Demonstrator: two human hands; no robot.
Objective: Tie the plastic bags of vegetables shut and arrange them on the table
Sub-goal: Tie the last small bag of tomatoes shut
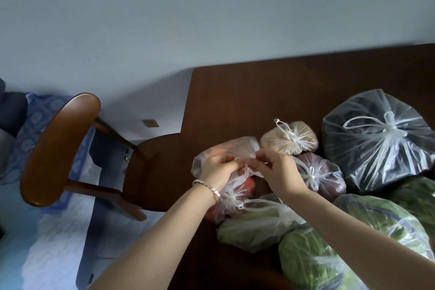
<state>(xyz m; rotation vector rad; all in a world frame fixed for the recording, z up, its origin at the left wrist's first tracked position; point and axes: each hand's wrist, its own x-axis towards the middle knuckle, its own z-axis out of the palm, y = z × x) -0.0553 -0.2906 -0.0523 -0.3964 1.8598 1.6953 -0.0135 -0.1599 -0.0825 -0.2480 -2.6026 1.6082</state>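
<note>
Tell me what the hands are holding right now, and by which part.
Both the left hand and the right hand pinch the leftmost plastic bag by the loose, gathered plastic at its top.

The bags (376, 139) lie clustered on the table (247, 92), with a chair (61, 146) to its left.

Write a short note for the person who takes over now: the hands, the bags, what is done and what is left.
Hands: left hand and right hand both pinch the handles of the orange bag, near the left edge of the table.
Done: dark bag, beige bag, purple bag, red bag and pale green bag are knotted.
Left: finish the orange bag's knot. Check the big green bag, whose knot I cannot see. Then arrange all bags.
</note>
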